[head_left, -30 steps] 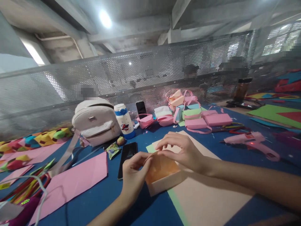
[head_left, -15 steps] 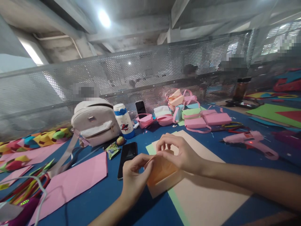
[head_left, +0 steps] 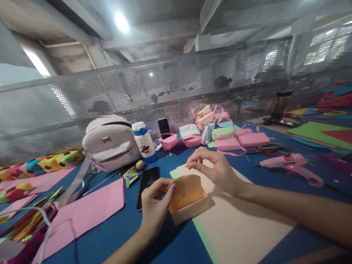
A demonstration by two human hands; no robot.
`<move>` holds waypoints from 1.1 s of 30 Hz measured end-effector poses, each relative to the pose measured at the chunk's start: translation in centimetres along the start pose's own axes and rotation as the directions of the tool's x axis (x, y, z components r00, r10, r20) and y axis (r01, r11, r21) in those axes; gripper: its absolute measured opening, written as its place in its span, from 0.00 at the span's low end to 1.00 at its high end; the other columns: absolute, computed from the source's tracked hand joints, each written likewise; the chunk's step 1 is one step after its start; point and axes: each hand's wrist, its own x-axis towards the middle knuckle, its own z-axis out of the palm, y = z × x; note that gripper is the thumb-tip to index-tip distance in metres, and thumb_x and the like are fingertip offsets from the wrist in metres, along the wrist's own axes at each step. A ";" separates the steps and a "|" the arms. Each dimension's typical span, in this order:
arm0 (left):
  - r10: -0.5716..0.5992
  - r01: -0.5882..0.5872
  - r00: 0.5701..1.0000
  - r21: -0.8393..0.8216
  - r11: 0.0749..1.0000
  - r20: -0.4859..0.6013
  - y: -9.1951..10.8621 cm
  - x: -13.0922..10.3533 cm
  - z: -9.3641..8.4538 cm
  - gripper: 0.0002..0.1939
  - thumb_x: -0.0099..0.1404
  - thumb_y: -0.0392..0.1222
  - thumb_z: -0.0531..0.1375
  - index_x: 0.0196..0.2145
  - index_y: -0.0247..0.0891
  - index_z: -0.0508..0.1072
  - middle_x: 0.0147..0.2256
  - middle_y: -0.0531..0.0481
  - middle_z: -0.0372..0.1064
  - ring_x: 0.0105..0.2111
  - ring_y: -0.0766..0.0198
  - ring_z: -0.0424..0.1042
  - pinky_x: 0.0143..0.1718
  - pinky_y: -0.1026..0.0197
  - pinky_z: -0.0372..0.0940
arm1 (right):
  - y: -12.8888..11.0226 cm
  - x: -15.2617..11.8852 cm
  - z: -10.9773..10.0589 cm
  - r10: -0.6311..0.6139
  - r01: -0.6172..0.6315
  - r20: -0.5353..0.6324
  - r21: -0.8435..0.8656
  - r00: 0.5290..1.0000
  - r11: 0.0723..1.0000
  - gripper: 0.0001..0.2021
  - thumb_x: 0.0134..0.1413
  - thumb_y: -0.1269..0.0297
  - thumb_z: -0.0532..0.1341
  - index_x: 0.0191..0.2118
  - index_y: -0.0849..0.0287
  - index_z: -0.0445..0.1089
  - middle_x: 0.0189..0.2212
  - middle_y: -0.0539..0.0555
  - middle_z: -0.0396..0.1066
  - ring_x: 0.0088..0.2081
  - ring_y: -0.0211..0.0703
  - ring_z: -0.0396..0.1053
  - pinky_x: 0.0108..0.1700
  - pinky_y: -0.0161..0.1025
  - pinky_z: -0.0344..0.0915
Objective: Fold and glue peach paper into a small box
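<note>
A small peach-orange paper box [head_left: 192, 212] with a raised flap stands in front of me, tilted a little. My left hand [head_left: 156, 201] pinches the flap's left edge between thumb and fingers. Just above and to the right of the flap hovers my right hand [head_left: 211, 168], apart from the box. Its fingers are curved and loosely spread, and I see nothing between them. Under my right forearm lie peach paper sheets [head_left: 236, 227], with a green sheet [head_left: 205, 238] showing along their left edge.
A pink glue gun [head_left: 294, 167] with a red light lies at right. Behind are several small paper bags [head_left: 227, 143], a bottle [head_left: 144, 143] and a pale backpack [head_left: 110, 143]. A phone [head_left: 147, 179], candy packet [head_left: 131, 176] and pink sheet [head_left: 90, 216] lie at left.
My right hand has let go of the flap's top edge and moved slightly up and right. My left hand keeps its pinch, and the box has shifted slightly left.
</note>
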 end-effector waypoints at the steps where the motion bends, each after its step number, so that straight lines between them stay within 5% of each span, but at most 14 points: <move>1: -0.009 0.009 1.000 -0.010 1.000 -0.002 0.0 0.1 0.0 0.08 0.58 0.43 0.67 0.26 0.36 0.80 0.23 0.50 0.76 0.23 0.65 0.72 0.25 0.69 0.66 | 0.1 0.0 0.0 0.009 -0.010 0.004 0.008 1.000 1.000 0.08 0.61 0.64 0.63 0.31 0.55 0.77 0.30 0.51 0.76 0.34 0.42 0.69 0.38 0.40 0.62; 10: -0.102 0.104 0.994 -0.102 0.989 0.026 0.2 0.3 0.2 0.13 0.58 0.49 0.69 0.27 0.35 0.79 0.22 0.50 0.75 0.22 0.63 0.74 0.24 0.67 0.68 | 0.9 0.2 0.1 0.141 -0.144 0.046 0.090 0.989 0.985 0.04 0.56 0.62 0.66 0.32 0.56 0.77 0.31 0.51 0.78 0.34 0.42 0.70 0.37 0.39 0.63; 15: -0.102 0.102 0.995 -0.110 0.989 0.004 0.1 0.5 0.2 0.15 0.56 0.51 0.70 0.26 0.35 0.79 0.23 0.49 0.75 0.23 0.64 0.73 0.24 0.67 0.66 | 0.6 0.4 0.0 0.116 -0.119 0.040 0.077 0.992 0.990 0.07 0.54 0.61 0.68 0.28 0.56 0.74 0.29 0.50 0.76 0.33 0.41 0.69 0.37 0.39 0.62; 20: -0.102 0.098 0.994 -0.105 0.990 -0.033 0.0 0.7 0.2 0.15 0.55 0.51 0.70 0.26 0.35 0.79 0.23 0.49 0.74 0.24 0.65 0.70 0.24 0.68 0.63 | -2.2 0.6 -1.1 -0.001 0.000 0.011 0.128 1.000 0.992 0.08 0.55 0.62 0.68 0.28 0.56 0.73 0.29 0.50 0.74 0.32 0.41 0.69 0.38 0.39 0.64; 23: -0.098 0.096 0.995 -0.079 0.992 -0.024 0.1 0.7 0.1 0.16 0.56 0.52 0.69 0.26 0.35 0.79 0.23 0.50 0.73 0.23 0.66 0.68 0.24 0.68 0.62 | -4.7 -0.4 -1.0 -0.009 -0.015 0.151 0.158 0.989 0.987 0.07 0.61 0.66 0.64 0.30 0.56 0.74 0.25 0.50 0.74 0.29 0.40 0.70 0.38 0.39 0.66; 28: -0.109 0.105 0.994 -0.101 0.989 -0.030 0.1 0.7 0.2 0.17 0.55 0.53 0.70 0.26 0.35 0.78 0.23 0.50 0.73 0.24 0.65 0.69 0.24 0.67 0.63 | -6.8 -4.1 1.0 0.132 -0.346 0.563 0.294 0.816 0.891 0.12 0.63 0.65 0.57 0.27 0.58 0.64 0.22 0.47 0.62 0.24 0.34 0.61 0.29 0.32 0.62; 33: -0.087 0.079 0.994 -0.106 0.991 -0.067 -0.2 0.9 0.3 0.16 0.53 0.53 0.71 0.28 0.35 0.80 0.24 0.50 0.74 0.24 0.65 0.70 0.24 0.68 0.64 | -5.4 -6.6 3.5 0.104 -0.360 0.750 0.186 0.654 0.914 0.18 0.62 0.70 0.56 0.21 0.57 0.52 0.19 0.43 0.51 0.22 0.31 0.50 0.23 0.30 0.48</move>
